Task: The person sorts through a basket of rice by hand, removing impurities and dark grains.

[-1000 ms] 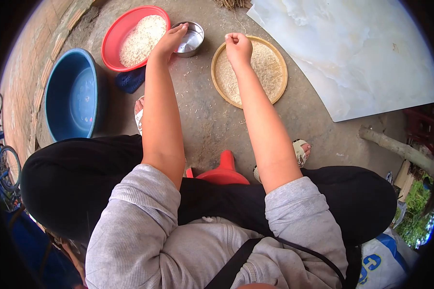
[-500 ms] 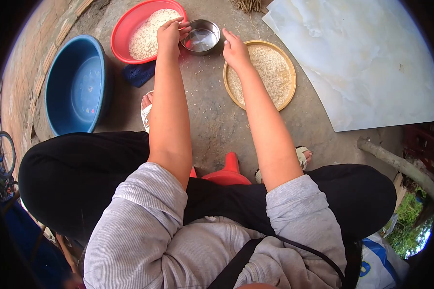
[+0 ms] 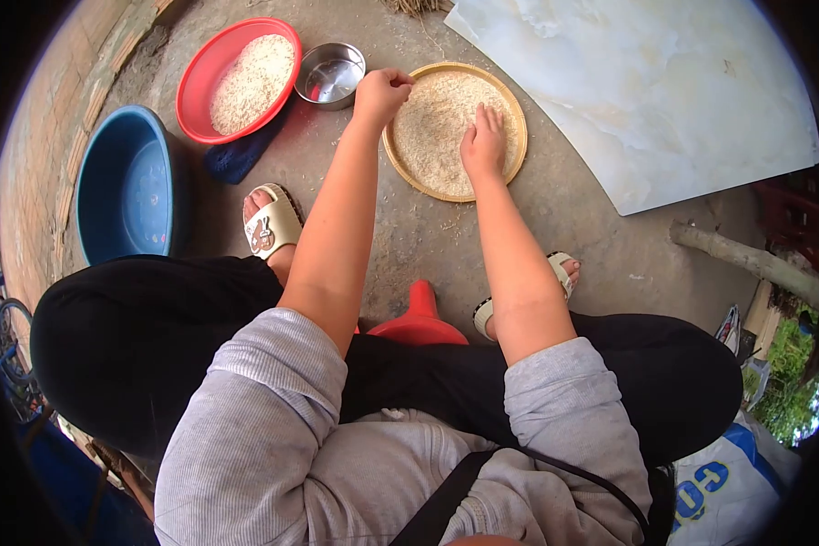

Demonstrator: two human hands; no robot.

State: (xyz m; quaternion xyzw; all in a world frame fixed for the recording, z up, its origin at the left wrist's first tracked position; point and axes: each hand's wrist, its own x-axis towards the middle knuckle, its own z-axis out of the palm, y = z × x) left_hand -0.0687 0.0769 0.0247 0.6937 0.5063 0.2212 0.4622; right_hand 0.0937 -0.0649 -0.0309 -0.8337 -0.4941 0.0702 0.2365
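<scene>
A round woven tray (image 3: 390,155) with a yellow rim lies on the floor, spread with rice grains (image 3: 437,114). Over its left edge is my left hand (image 3: 382,94), fingers curled in a pinch; anything in them is too small or hidden to make out. My right hand (image 3: 484,146) rests on or just above the grains at the tray's right side, fingers stretched out. A steel bowl (image 3: 332,76) stands left of my left hand, with no grains visible in it. Beside that bowl is a red basin (image 3: 191,97) holding a heap of rice (image 3: 253,84).
A large blue basin (image 3: 129,187) stands at the left, and a dark blue cloth (image 3: 234,160) lies by the red basin. A pale marbled sheet (image 3: 637,82) fills the upper right. A branch (image 3: 746,259) lies at the right, and a red plastic stool (image 3: 419,320) is below me.
My left hand has moved right, from between the red basin and steel bowl to the tray's edge, its fingers now curled in. My right hand has moved down onto the tray's grains.
</scene>
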